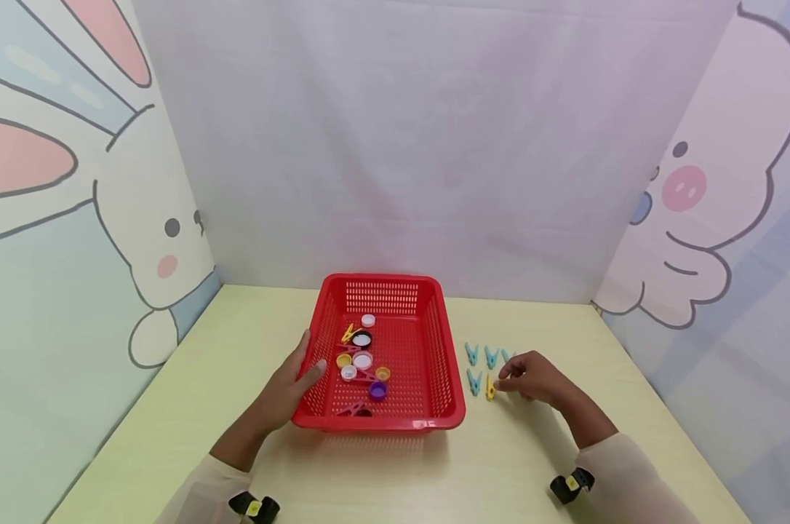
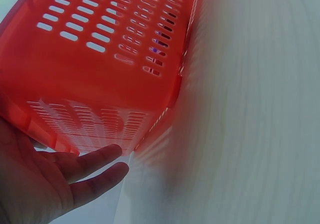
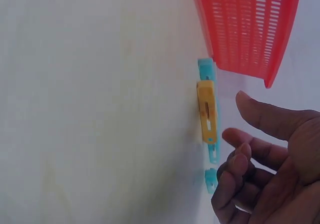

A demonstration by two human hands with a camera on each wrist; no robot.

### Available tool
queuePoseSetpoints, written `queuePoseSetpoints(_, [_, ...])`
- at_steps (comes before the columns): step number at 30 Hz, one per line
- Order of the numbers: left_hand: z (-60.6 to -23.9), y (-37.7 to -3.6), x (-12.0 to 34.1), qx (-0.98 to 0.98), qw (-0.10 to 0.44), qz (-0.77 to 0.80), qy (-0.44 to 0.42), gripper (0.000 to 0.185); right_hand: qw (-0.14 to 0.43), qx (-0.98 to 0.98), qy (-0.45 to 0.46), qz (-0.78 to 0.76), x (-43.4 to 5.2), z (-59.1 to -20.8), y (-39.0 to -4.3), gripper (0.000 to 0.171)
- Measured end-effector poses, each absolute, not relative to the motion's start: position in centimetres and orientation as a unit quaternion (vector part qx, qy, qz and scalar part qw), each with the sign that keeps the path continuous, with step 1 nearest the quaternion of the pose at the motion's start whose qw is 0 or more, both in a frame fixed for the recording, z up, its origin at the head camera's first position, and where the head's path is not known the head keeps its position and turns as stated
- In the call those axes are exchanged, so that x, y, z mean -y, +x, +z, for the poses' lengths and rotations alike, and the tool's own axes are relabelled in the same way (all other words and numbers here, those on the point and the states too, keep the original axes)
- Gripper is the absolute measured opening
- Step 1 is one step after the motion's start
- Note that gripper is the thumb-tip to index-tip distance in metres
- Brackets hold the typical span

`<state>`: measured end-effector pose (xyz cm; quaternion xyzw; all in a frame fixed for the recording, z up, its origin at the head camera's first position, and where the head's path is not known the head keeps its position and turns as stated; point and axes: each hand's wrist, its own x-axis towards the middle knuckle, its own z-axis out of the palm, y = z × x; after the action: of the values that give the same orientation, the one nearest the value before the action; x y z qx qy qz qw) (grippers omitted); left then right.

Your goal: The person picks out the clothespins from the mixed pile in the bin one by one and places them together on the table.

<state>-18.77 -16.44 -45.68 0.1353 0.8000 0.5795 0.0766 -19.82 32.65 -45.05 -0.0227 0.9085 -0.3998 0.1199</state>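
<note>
My left hand [image 1: 284, 393] holds the left rim of a red plastic basket [image 1: 395, 423], thumb over the edge and the other fingers along the outer wall. Two fingers [image 2: 100, 184] stretch out beside the basket in the left wrist view. To the basket's right, my right hand [image 1: 532, 377] hovers beside a yellow clothespin [image 1: 489, 389]. The right wrist view shows a gap between thumb and forefinger, with the yellow clothespin [image 3: 207, 111] just beyond them. Several light-blue clothespins [image 1: 471, 354] lie around it, one partly hidden by the hand.
Inside the basket lie several bottle caps, among them a purple cap [image 1: 378, 391] and a black-rimmed cap [image 1: 362, 339], with a yellow clothespin [image 1: 349, 333] and pink clothespins [image 1: 366, 375]. A pale wooden table [image 1: 395, 480] bears everything, bounded by a grey back wall [image 1: 395, 145] and printed side walls.
</note>
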Motion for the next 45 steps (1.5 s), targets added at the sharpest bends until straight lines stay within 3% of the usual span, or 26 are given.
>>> queuePoseSetpoints(8, [-45.7, -18.9, 16.4, -0.803, 0.077, 0.577, 0.132, 0.103, 0.062, -0.921, 0.071, -0.378, -31.5, -45.8, -18.9, 0.033])
queuePoseSetpoints(17, [-45.8, -19.0, 16.6, -0.799, 0.077, 0.581, 0.139, 0.102, 0.078, -0.926, 0.081, -0.360, -31.0, -46.7, -18.5, 0.059])
queuePoseSetpoints(34, [-45.6, -18.9, 16.6, -0.794, 0.083, 0.587, 0.133, 0.102, 0.039, -0.936, 0.053, -0.347, -30.4, -47.9, -18.1, 0.059])
queuePoseSetpoints(45, [-45.8, -18.9, 16.7, -0.795, 0.084, 0.587, 0.126, 0.101, 0.051, -0.936, 0.056, -0.343, -30.4, -47.4, -18.2, 0.061])
